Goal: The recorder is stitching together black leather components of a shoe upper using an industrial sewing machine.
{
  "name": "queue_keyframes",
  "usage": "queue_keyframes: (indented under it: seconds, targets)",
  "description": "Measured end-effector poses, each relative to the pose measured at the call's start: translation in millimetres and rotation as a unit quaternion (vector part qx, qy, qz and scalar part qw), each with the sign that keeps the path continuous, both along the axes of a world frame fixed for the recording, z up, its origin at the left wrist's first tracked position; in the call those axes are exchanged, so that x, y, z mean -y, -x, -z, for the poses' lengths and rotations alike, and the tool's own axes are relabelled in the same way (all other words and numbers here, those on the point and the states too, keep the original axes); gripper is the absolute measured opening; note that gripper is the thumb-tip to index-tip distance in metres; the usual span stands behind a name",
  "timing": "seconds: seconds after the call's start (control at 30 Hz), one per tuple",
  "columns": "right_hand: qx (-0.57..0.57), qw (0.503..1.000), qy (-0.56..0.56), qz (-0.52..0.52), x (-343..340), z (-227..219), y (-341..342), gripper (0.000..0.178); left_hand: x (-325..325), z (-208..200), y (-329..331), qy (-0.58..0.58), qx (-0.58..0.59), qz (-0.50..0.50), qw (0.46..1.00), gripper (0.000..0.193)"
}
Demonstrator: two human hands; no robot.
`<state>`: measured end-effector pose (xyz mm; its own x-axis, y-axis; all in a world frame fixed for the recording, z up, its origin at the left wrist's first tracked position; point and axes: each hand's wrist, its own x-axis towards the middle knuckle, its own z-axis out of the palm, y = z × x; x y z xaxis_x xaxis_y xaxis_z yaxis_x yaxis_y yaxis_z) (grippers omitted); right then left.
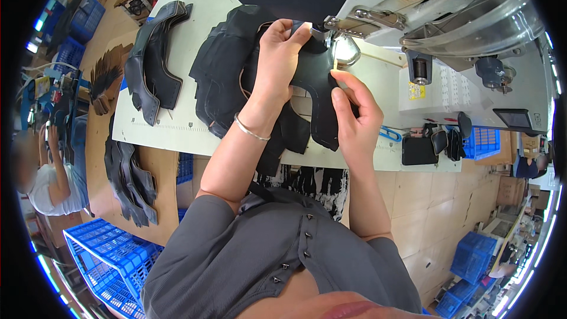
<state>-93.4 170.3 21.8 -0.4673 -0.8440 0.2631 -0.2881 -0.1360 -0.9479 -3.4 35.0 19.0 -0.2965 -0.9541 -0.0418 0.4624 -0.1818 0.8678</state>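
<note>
A curved black leather piece [316, 71] with a stitched line along its edge lies under the head of a sewing machine [378, 16]. My left hand [276, 59] pinches its upper part close to the presser foot, thumb against bent fingers. On the piece's right edge, my right hand [359, 112] grips with thumb and fingers, below a lit spot by the needle area. Part of the leather is covered by my left hand and forearm. Left of that hand rests a pile of similar black pieces [218, 71].
More curved leather pieces [153, 65] lie at the table's left, with others [131, 183] on a lower brown surface. A blue-handled tool [390, 134] and small black items [420, 150] sit at right. Blue crates [112, 254] stand lower left. A person [53, 183] works far left.
</note>
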Motion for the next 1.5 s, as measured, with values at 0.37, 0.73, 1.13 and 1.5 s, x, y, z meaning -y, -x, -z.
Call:
queue_keyframes:
  seconds: [0.37,0.73,1.13,1.5]
  targets:
    - [0.01,1.0,0.02,-0.001,-8,12,2,0.027,-54,-6,-14,0.04,0.069,0.002,0.997,0.027]
    - [-0.001,1.0,0.027,0.014,-4,10,0,0.026,-50,1,-8,0.076,0.018,-0.02,0.997,0.026]
    - [0.001,0.999,0.045,0.026,-1,15,-3,0.026,-47,2,-5,0.078,-0.013,-0.024,0.997,0.024]
    - [0.012,0.999,0.039,0.028,1,12,-5,0.025,-43,4,-4,0.086,-0.018,-0.023,0.996,0.024]
